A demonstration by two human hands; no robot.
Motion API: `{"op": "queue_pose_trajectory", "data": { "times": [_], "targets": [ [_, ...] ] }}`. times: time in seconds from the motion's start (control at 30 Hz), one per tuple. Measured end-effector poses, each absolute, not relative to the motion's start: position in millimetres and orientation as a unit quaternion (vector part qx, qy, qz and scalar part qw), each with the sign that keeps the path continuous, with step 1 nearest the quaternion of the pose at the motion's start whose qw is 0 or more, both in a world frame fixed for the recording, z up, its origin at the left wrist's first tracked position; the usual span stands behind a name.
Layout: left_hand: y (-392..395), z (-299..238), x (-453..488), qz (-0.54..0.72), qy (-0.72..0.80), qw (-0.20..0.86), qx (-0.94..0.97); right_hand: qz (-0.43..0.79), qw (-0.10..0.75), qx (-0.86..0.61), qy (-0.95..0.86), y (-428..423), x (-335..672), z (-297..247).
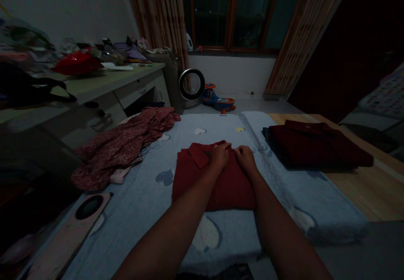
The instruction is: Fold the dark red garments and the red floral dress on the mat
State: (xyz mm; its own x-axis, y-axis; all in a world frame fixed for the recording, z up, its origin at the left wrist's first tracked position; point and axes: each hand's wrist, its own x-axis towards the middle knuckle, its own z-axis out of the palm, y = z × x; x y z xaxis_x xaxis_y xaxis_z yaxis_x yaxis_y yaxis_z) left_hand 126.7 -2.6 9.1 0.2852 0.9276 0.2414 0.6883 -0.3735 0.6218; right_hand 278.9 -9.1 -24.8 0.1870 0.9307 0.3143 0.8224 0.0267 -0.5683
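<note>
The folded red shirt [229,189] lies on the blue blanket [135,225], mostly on the near side of both hands. The left hand [220,154] is curled at its far edge, right of the collar [198,154]; the right hand [245,158] is curled at its far right corner. Undersides hidden, whether either pinches cloth cannot be told; the left forearm [178,229] covers part of the shirt.

The person's left grip [220,154] and right grip [246,159] are bare, as are both forearms [176,225], tapering toward the wrists. Dark cloth [217,275] shows at bottom centre, too dim to tell whether worn.
</note>
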Motion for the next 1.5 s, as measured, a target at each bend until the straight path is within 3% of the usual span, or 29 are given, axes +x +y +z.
{"op": "queue_pose_trajectory", "data": {
  "times": [0.33, 0.57, 0.77, 1.2, 1.5],
  "targets": [
    [-14.6, 16.6, 131.7, 0.193, 0.536, 0.088, 0.817, 0.018, 0.267, -0.753, -0.602, -15.3, 270.8, -22.0],
    [-23.6, 20.9, 132.8, 0.197, 0.572, 0.03, 0.796, 0.022, 0.279, -0.755, -0.594, -14.7, 272.3, -23.2],
    [-21.7, 15.1, 133.9, 0.196, 0.58, 0.025, 0.791, 0.028, 0.309, -0.719, -0.622, -11.1, 275.0, -25.6],
    [-22.1, 17.0, 132.4, 0.183, 0.579, 0.044, 0.793, 0.055, 0.256, -0.751, -0.606, -6.6, 263.4, -13.0],
    [-20.4, 13.0, 131.9, 0.187, 0.577, 0.036, 0.794, 0.082, 0.312, -0.723, -0.611, -0.1, 279.5, -21.9]
  ]
}}
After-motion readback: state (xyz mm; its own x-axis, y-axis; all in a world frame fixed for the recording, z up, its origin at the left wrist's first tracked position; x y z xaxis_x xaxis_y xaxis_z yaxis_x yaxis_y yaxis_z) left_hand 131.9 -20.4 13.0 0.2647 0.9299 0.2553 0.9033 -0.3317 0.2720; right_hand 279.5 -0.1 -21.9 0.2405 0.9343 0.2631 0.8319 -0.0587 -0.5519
